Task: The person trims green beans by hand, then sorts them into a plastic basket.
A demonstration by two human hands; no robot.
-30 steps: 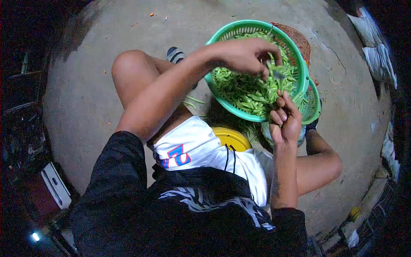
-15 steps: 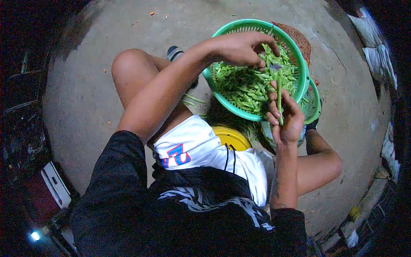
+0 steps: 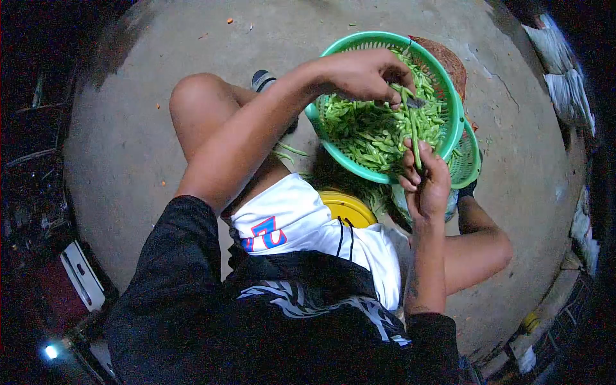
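My right hand [image 3: 428,183] has its fingers closed round a long green bean [image 3: 416,144], which points up and away over the basket. Near the bean's far end, my left hand [image 3: 366,74] has its thumb and fingers curled in. A small dark grey knife blade [image 3: 416,102] shows at the left hand's fingertips, against the bean; its handle is hidden. Below both hands is a round green plastic basket [image 3: 366,172], holding many sliced bean pieces [image 3: 372,144].
A second green basket [image 3: 473,160] sits partly under the first, with a reddish-brown mesh sack [image 3: 446,54] behind. A yellow round lid or stool [image 3: 350,208] is between my legs. Loose beans [image 3: 290,151] lie by my left leg. White sacks [image 3: 568,96] stand at the far right.
The bean in my right hand has moved up toward the left hand and blade, and now tilts left. My left fingers have drawn in to the bean's far end.
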